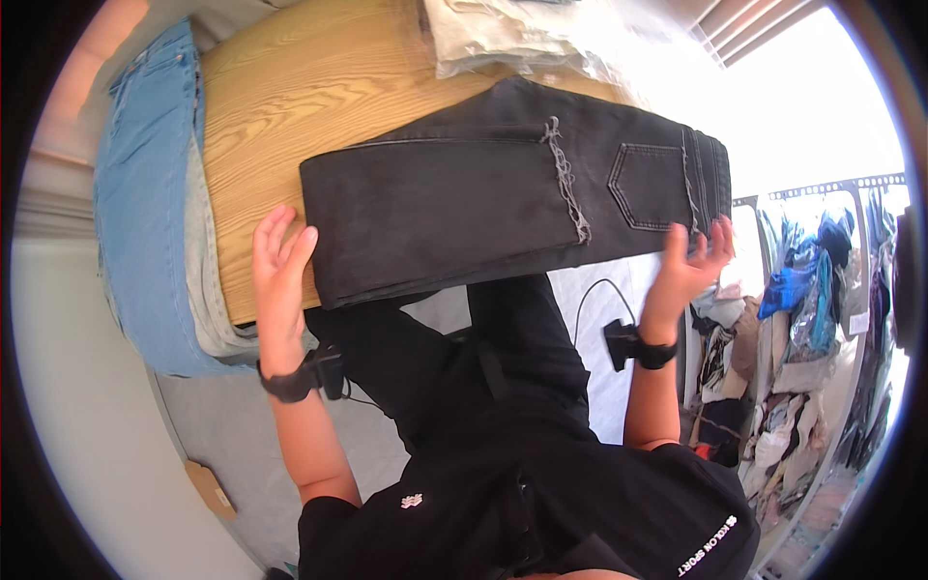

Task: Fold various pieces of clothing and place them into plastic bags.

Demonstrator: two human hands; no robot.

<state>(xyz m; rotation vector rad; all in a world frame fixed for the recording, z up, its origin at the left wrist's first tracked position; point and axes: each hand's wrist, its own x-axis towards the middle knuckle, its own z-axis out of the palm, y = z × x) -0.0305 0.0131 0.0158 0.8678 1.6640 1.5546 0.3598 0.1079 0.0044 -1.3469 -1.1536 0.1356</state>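
A pair of black denim jeans lies folded lengthwise across the wooden tabletop. The legs are turned back so that the frayed hems rest short of the back pocket, and the waistband points right. My left hand is beside the folded left end, palm inward, with its fingers apart. At the lower corner of the waistband is my right hand, slightly blurred, fingers spread and nothing gripped. Whether its fingertips touch the denim I cannot tell. Both wrists wear black straps with small devices.
Light blue jeans drape over the table's left edge. Pale garments in clear plastic lie at the far side. On the right stands a metal rack crammed with clothes. A cardboard piece is on the floor at lower left.
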